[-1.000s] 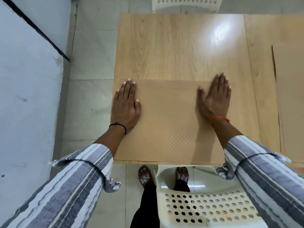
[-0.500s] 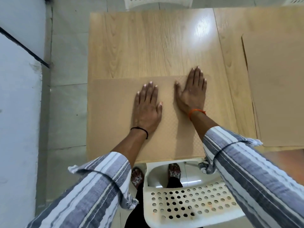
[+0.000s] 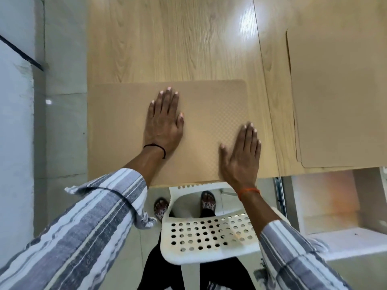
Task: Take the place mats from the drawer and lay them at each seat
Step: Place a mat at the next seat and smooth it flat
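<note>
We've got the tan place mat (image 3: 117,130) flat on the wooden worktop (image 3: 167,38), near edge along the worktop edge above the white perforated chair (image 3: 209,237). Left hand (image 3: 164,122) lies flat on it, fingers together; right hand (image 3: 240,158) open at its right edge, contact unclear. Neither grip pinches anything. Smooth outward, keep edges square. More mats (image 3: 339,91) sit stacked right.

Bright, even light. Overhead glare patch on bench (image 3: 178,38) toward its far right part. Soft shadows beside hands. Wide-angle bending at frame edges; sleeves (image 3: 83,227) slightly soft.
</note>
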Available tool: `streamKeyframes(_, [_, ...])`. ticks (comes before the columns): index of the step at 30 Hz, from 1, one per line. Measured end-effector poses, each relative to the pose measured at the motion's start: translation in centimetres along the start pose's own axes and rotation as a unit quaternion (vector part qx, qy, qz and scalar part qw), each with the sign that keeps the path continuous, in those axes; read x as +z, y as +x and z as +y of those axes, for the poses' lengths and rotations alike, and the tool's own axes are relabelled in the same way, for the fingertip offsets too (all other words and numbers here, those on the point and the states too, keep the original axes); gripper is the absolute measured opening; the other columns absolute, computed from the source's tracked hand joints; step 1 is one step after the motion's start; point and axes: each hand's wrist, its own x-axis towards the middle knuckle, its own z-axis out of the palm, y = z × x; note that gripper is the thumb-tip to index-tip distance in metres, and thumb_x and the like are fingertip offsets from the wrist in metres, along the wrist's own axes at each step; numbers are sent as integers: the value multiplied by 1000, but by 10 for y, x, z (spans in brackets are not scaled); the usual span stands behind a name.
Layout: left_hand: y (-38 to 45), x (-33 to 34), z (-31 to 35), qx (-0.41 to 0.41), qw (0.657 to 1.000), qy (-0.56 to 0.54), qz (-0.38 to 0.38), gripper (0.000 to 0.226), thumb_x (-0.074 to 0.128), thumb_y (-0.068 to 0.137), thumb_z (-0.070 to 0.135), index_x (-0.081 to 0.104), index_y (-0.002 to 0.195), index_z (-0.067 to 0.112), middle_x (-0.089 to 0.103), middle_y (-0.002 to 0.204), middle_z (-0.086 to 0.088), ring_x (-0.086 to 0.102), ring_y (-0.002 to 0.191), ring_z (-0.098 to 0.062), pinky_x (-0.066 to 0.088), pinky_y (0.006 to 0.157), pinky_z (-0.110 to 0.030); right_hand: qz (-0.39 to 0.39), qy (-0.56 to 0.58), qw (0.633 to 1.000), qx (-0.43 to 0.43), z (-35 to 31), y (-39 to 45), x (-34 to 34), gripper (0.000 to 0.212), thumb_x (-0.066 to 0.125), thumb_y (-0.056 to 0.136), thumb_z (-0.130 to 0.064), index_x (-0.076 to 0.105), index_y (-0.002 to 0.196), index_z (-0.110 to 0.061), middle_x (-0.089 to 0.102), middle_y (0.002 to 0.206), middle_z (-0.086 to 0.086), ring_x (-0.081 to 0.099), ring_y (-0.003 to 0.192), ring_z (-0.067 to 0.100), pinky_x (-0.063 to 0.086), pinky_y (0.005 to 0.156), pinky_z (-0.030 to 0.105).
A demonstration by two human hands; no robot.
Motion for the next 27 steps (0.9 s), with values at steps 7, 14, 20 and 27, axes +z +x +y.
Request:
streamKeyframes(7, [2, -4, 1, -3, 1000, 2, -9, 64, 26, 97, 36, 13, 158, 19, 9, 165, -2, 7, 152, -20, 10, 122, -41, 26, 39, 997, -56, -43, 2, 0, 70, 30, 101, -43, 11, 157, -4, 8, 165, 13, 5, 153, 26, 4, 124, 44])
streamKeyframes(14, [1, -5, -2, 2, 1000, -6, -14, 61, 23, 99, 36, 15, 157, 19, 10, 165, -1, 9, 152, -19, 10, 123, -41, 9, 66, 993, -97, -83, 39, 22, 61, 20, 100, -31, 19, 156, -6, 14, 164, 12, 11, 153, 25, 6, 124, 44])
streamKeyframes(20, [-12, -11, -47, -35, 999, 3, -16, 63, 25, 100, 45, 10, 158, 24, 5, 166, 1, 5, 152, -19, 7, 122, -40, 9, 42, 994, -96, -82, 36, 23, 65, 28, 100, -37, 14, 157, -9, 8, 166, 8, 6, 153, 23, 3, 124, 42])
streamKeyframes(27, [-73, -22, -110, -118, 993, -25, 8, 65, 28, 103, 43, 6, 158, 18, 2, 166, -1, 0, 152, -18, 4, 123, -40, 9, 39, 995, -94, -83, 35, 22, 65, 27, 102, -40, 13, 157, -9, 7, 166, 8, 5, 153, 24, 5, 124, 44])
